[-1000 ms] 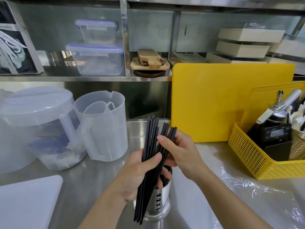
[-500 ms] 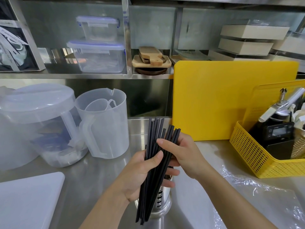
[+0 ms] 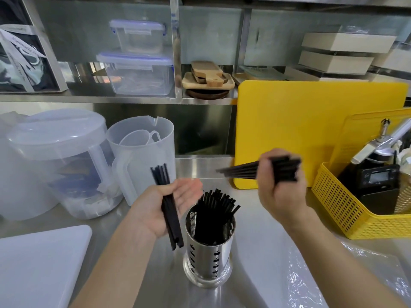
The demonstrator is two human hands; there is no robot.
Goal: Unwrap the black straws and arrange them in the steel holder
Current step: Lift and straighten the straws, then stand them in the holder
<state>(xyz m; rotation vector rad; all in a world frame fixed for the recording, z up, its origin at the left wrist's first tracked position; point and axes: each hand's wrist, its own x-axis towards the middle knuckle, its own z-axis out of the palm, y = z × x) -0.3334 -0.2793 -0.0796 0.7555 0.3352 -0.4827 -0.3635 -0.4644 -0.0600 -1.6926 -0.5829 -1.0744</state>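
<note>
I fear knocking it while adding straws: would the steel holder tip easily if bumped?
Probably not easily: the steel holder stands on a flared base. Still, it is tall and narrow, so a push near the rim may rock it. The thin straws inside lean sideways but likely weigh little.

Bright, even light; glare on steel bench (image 3: 255, 252); right hand (image 3: 280, 187) motion-blurred; wide-angle bending at edges.

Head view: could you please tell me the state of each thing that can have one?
left hand: fingers straight, few straws across palm.
right hand: grips a straw bundle, blurred.
steel holder: upright, holding many straws.
clear jug: upright, cup inside.
lidded pitcher: lid on.
yellow board: standing on edge.
</note>
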